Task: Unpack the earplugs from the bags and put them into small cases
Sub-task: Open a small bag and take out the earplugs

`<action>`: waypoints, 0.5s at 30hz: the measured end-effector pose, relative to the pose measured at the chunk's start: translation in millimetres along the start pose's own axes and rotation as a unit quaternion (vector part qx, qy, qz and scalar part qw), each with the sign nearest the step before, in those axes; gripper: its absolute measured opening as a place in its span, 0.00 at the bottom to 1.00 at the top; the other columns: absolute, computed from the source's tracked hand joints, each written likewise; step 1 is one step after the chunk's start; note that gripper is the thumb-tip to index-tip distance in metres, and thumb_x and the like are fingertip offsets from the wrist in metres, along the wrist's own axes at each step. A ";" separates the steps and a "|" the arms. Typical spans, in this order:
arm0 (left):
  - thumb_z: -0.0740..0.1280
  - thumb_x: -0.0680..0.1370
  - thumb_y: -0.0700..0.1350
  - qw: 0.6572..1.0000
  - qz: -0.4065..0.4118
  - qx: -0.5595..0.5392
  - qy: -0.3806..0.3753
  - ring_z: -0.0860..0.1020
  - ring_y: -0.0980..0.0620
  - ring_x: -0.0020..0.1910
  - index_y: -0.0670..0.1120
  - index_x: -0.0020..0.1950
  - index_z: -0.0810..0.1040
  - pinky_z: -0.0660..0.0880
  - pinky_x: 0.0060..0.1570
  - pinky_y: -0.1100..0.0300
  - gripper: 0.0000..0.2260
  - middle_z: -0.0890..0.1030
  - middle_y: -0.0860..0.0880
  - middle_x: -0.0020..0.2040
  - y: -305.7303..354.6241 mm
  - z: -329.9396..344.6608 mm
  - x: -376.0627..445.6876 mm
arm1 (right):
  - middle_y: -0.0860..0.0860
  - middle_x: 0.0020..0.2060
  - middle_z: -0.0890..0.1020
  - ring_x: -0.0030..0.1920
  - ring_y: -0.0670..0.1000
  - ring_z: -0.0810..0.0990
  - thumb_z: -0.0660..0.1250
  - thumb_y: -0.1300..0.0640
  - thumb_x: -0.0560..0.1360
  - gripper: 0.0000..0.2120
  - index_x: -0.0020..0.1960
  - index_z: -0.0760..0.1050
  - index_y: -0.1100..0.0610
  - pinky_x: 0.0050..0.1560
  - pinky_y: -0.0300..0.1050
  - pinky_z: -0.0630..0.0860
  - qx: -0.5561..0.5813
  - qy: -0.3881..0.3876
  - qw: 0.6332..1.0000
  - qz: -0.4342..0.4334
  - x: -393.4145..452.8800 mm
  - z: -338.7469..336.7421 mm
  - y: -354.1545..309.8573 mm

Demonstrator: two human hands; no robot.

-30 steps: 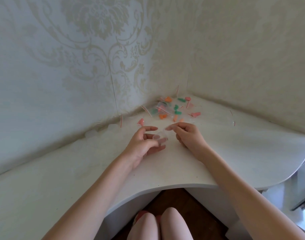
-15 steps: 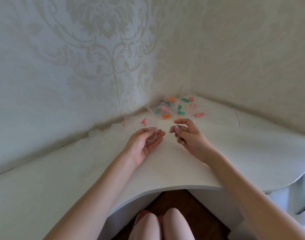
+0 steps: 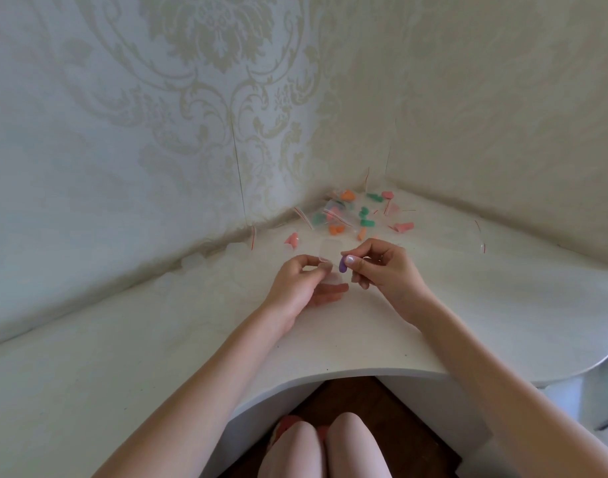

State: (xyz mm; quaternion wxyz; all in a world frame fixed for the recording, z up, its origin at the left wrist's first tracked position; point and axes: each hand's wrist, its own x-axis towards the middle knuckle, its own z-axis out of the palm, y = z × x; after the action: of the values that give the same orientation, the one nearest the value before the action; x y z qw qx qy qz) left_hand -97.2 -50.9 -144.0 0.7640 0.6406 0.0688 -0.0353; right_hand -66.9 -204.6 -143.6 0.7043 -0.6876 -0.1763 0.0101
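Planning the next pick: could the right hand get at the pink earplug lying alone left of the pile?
Probably not directly: the right hand pinches a purple earplug, and the left hand lies nearer the pink earplug.

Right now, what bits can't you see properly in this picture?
- Clear case, head view: see-through and partly behind the left hand fingers; whether its lid is open is unclear.
- Purple earplug: the right hand thumb and finger cover its top.
- Pile of earplugs and bags in the corner: too small and blurred to count, or to tell which are still bagged.
- Clear cases by the wall: pale against the white table, edges barely show.
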 end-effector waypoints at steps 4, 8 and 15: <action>0.59 0.81 0.38 0.998 -0.019 -0.025 -0.057 0.84 0.47 0.40 0.38 0.52 0.79 0.81 0.39 0.60 0.09 0.83 0.40 0.45 3.6 -4.3 0.1 | 0.47 0.28 0.82 0.27 0.47 0.72 0.71 0.67 0.72 0.07 0.37 0.79 0.59 0.29 0.36 0.70 -0.095 0.002 0.995 -0.012 -0.7 6.0 5.1; 0.58 0.81 0.38 0.995 -0.028 -0.031 -0.087 0.83 0.50 0.41 0.39 0.53 0.78 0.81 0.43 0.60 0.09 0.82 0.41 0.45 4.0 -6.6 -0.8 | 0.43 0.28 0.82 0.27 0.39 0.74 0.72 0.67 0.71 0.07 0.38 0.81 0.57 0.32 0.31 0.71 -0.124 0.015 0.992 -0.031 -2.9 6.6 2.5; 0.61 0.81 0.39 0.995 -0.032 -0.029 -0.094 0.83 0.49 0.44 0.37 0.56 0.76 0.81 0.49 0.56 0.08 0.81 0.40 0.48 3.2 -7.0 -0.1 | 0.50 0.36 0.85 0.37 0.47 0.81 0.75 0.65 0.68 0.07 0.42 0.79 0.57 0.43 0.43 0.76 -0.137 0.009 0.990 -0.021 -3.2 7.6 4.9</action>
State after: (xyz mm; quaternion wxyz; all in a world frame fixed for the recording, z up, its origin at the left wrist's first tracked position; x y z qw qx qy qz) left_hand -97.2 -43.5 -142.0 0.7840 0.6092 0.0185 -0.1178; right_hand -70.7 -197.8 -149.2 0.6047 -0.7741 -0.1840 -0.0356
